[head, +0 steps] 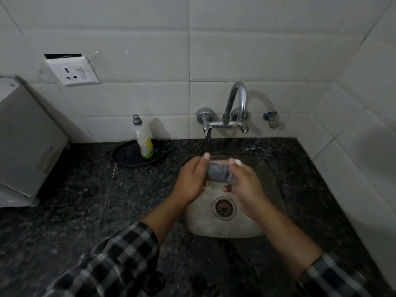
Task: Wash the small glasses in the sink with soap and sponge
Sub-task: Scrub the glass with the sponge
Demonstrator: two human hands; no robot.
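Sink [203,224]: your basin is dull metal, stained, matt. Tap [238,99]: bright chrome, glossy. Countertop [85,189]: dark speckled stone, polished. Wall tiles [139,50]: white glazed ceramic, smooth. Soap bottle [144,140]: translucent plastic. Tray [126,156] under it: black, glossy. Your sleeve [111,258]: woven checked cloth. Small glass [218,173]: grey, cloudy.

Black-and-white checked shirt: there's the left sleeve [111,258], the right sleeve [334,277], cuffs stopping short of the wrists; left hand [190,181] and right hand [246,185] bare.
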